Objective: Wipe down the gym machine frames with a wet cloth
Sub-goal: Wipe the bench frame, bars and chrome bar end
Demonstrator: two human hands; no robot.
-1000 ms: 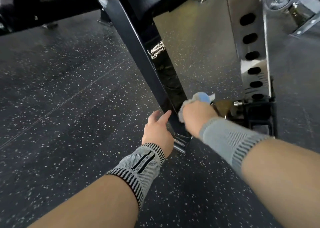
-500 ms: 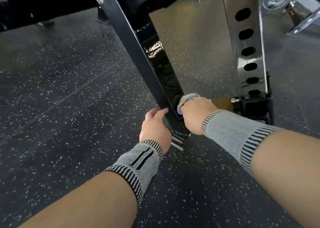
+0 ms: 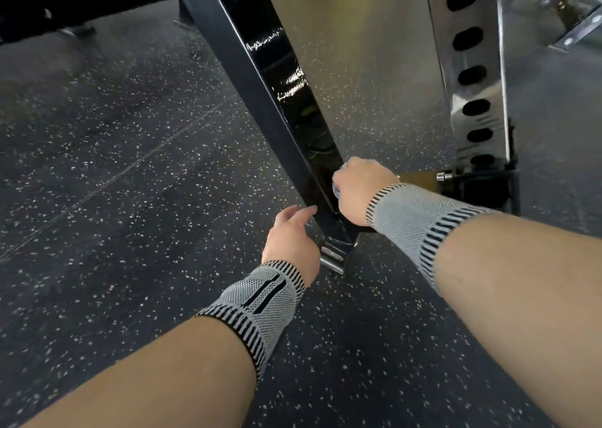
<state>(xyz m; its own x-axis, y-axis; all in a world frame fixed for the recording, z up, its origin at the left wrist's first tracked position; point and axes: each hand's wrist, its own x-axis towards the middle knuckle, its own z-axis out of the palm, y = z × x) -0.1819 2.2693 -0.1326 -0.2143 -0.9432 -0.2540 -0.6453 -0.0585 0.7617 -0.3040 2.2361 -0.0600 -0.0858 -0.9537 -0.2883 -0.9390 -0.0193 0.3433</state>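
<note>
While only a sliver of the pale blue-and-white wet cloth [image 3: 336, 190] shows, it sits pressed against the right face of the glossy black slanted steel frame leg [image 3: 286, 115], low down near the foot. The right hand [image 3: 358, 189] is curled round the cloth, fist against the metal, which puts the wiping pressure directly onto the painted face. Streaked highlights higher on that face suggest a wet film there, so the lower stretch appears to be the part in hand. The left hand [image 3: 291, 246] holds nothing; its fingers [image 3: 304, 212] are loosely extended and touch the leg's left edge, most likely to steady the person's reach at this low level. Both wrists wear grey knitted supports with black ribbing [image 3: 260, 300]. Below the hands, the leg ends in a small metal foot bracket [image 3: 335, 254] resting on the black speckled rubber floor [image 3: 114, 183]. Further right stands a chrome upright with a row of oval holes [image 3: 472, 76], set in a black base; it appears not yet wiped, though this cannot be confirmed.
</note>
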